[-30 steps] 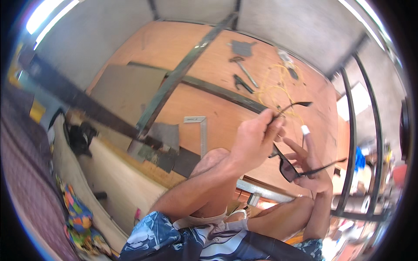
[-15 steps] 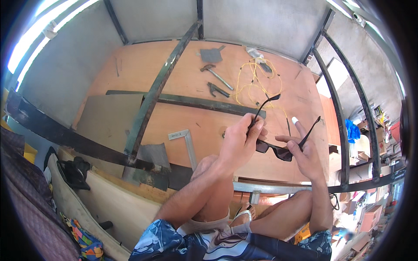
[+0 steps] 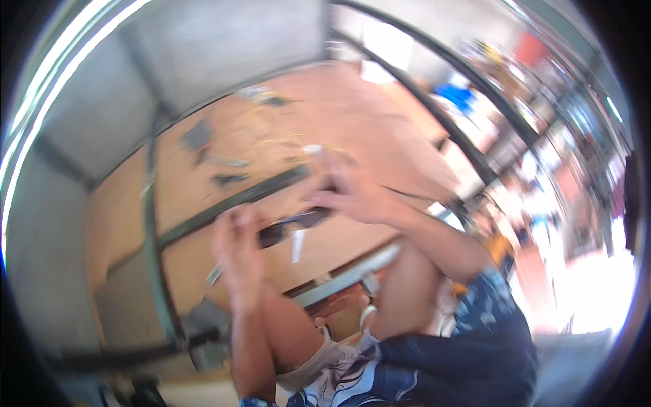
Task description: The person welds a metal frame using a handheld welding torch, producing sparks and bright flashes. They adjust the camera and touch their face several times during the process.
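Note:
The picture is heavily blurred by motion. A pair of dark glasses (image 3: 291,227) sits between my two hands at mid-frame. My left hand (image 3: 237,251) grips the glasses at their left end. My right hand (image 3: 349,193) holds the right end, fingers curled over it. Both forearms rise from my bent knees at the lower edge. A small white piece (image 3: 298,245) shows just below the glasses; I cannot tell what it is.
An orange-brown wooden board (image 3: 203,197) lies under dark metal bars (image 3: 230,203). Small hand tools (image 3: 210,159) lie blurred on the board's far side. Grey walls (image 3: 203,54) stand behind. A metal frame and cluttered things run along the right (image 3: 515,136).
The view has swung hard and rolled, and everything is now blurred. The glasses stay between both hands, which have drawn closer to each end.

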